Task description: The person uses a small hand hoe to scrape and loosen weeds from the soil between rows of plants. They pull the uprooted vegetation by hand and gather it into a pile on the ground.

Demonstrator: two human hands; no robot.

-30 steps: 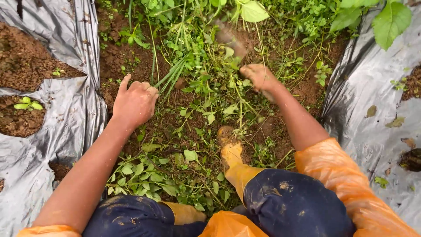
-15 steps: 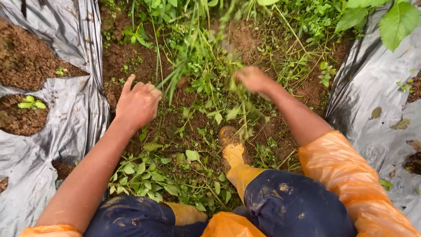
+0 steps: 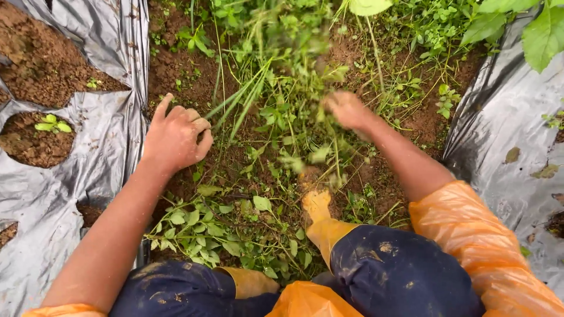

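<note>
Green weeds (image 3: 282, 117) lie tangled on the soil strip (image 3: 176, 70) between plastic sheets (image 3: 76, 176); your right hand (image 3: 346, 110) grips a blurred tuft, your left hand (image 3: 175, 138) rests loosely curled on the soil, so grasp stems low, near the roots.

Weeds flung up
The right hand (image 3: 346, 110), which gripped the weed clump (image 3: 294, 41) a second ago, has tossed it toward twelve o'clock; left hand (image 3: 175, 138) has curled tighter, thumb tucked
</note>
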